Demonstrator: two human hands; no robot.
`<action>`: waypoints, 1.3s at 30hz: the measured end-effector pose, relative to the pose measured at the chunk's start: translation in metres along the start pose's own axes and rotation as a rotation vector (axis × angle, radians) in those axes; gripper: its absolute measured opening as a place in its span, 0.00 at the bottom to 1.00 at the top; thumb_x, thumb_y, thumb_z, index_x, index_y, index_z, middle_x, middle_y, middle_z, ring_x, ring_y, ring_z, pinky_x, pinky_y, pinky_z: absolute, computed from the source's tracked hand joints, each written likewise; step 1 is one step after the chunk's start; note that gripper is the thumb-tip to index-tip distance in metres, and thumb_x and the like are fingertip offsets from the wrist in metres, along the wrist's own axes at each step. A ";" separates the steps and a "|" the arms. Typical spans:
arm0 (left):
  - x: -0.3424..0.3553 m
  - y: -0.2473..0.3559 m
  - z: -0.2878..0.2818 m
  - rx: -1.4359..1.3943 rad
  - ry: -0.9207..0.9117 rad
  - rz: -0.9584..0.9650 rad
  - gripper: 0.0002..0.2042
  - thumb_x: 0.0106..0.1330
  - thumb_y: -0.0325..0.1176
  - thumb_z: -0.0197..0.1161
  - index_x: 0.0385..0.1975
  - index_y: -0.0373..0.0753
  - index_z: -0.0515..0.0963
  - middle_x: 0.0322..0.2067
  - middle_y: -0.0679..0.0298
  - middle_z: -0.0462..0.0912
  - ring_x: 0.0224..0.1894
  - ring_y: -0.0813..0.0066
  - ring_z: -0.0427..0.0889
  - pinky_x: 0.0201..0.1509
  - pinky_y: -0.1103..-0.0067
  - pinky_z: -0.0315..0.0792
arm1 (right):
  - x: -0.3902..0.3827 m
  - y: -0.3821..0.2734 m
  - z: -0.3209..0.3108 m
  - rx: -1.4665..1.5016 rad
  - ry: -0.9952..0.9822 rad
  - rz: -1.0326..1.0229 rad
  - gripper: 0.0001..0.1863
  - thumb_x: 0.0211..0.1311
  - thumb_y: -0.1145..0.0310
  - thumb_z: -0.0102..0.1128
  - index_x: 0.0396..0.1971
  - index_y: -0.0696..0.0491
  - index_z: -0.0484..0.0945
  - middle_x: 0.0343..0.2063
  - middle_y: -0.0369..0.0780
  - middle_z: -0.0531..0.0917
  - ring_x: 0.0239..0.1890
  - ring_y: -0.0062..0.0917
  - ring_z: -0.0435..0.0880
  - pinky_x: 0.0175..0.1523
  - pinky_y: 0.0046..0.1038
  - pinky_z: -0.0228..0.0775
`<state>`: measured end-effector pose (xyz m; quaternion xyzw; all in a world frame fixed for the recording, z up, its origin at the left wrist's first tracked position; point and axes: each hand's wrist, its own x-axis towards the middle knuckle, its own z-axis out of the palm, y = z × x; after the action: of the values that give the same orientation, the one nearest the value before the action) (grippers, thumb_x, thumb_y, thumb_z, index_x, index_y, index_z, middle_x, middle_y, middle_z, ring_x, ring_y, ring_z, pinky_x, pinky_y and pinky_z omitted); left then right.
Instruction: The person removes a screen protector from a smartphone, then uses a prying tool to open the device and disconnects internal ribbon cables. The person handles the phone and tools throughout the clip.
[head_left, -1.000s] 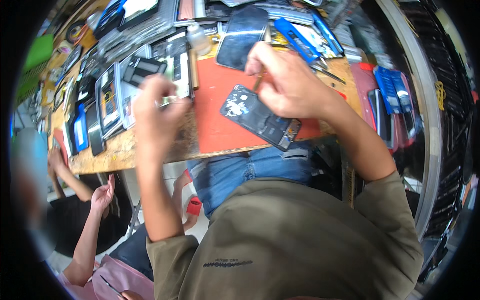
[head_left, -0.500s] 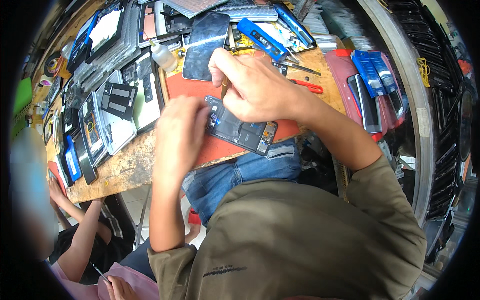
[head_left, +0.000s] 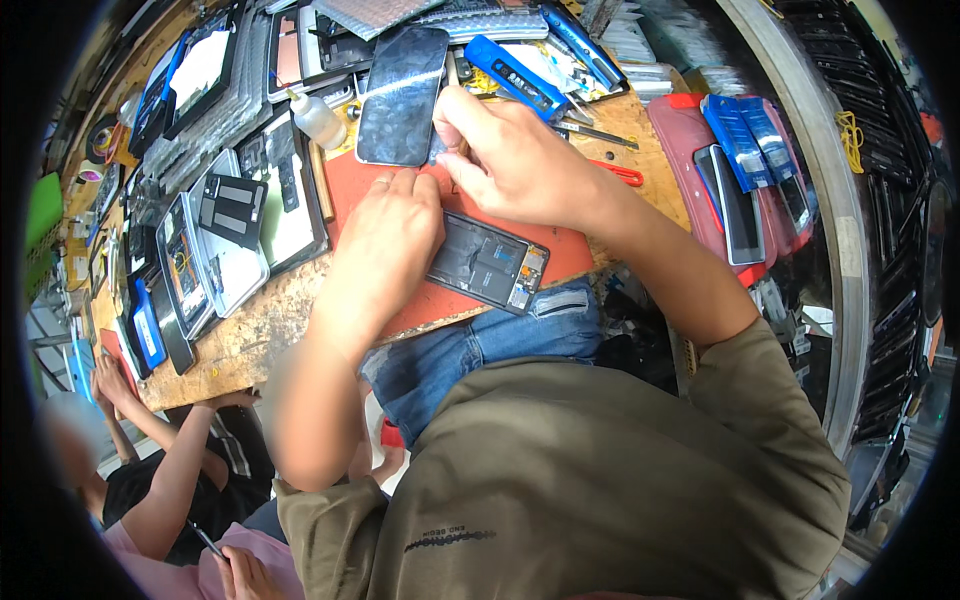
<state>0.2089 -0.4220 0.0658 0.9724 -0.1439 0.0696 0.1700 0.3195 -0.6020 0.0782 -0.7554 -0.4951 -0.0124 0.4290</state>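
Observation:
An opened phone (head_left: 480, 262) lies on the orange-red mat (head_left: 560, 235), its black battery and the small parts at its near right end exposed. Over the phone's far left end, my left hand (head_left: 392, 232) rests with fingers bent and close together; its fingertips and whatever they grip are hidden. Just to the right and above, my right hand (head_left: 520, 155) is curled in a pinch above the phone's far end. What it pinches is too hidden to name. A dark glass phone panel (head_left: 402, 98) lies right beyond both hands.
A white squeeze bottle (head_left: 318, 120) stands left of the panel. Opened tablets (head_left: 225, 245) crowd the left. Blue battery packs (head_left: 515, 78) and a red-handled tool (head_left: 617, 173) lie to the right. Phones sit on a red tray (head_left: 690, 190). Another person's arm (head_left: 180, 470) shows lower left.
My left hand has moved right and in over the phone's far end, covering it. My right hand has shifted slightly; the slim brownish tool seen below its fingers is no longer visible.

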 end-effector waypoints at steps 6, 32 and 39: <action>-0.049 -0.046 -0.042 -0.335 0.481 -0.371 0.06 0.66 0.18 0.67 0.35 0.35 0.77 0.31 0.65 0.83 0.35 0.81 0.83 0.41 0.80 0.78 | 0.007 -0.003 0.011 0.125 0.091 -0.080 0.11 0.66 0.79 0.66 0.40 0.56 0.71 0.27 0.43 0.82 0.29 0.37 0.86 0.35 0.36 0.75; -0.014 0.000 0.001 -0.583 0.226 -0.395 0.17 0.63 0.23 0.72 0.49 0.32 0.76 0.40 0.48 0.83 0.42 0.46 0.85 0.50 0.60 0.78 | 0.018 -0.024 0.020 0.059 -0.070 -0.021 0.16 0.54 0.77 0.58 0.44 0.56 0.71 0.29 0.48 0.84 0.36 0.52 0.86 0.39 0.49 0.76; -0.024 -0.009 -0.003 -0.412 0.205 -0.333 0.06 0.68 0.21 0.64 0.41 0.27 0.79 0.39 0.43 0.85 0.45 0.41 0.84 0.53 0.58 0.76 | 0.019 -0.020 0.015 -0.062 -0.107 0.007 0.13 0.58 0.78 0.60 0.43 0.55 0.70 0.31 0.46 0.85 0.36 0.46 0.88 0.41 0.45 0.77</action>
<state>0.1891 -0.4067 0.0614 0.9155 0.0247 0.1082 0.3867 0.3078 -0.5753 0.0894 -0.7696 -0.5141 0.0140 0.3785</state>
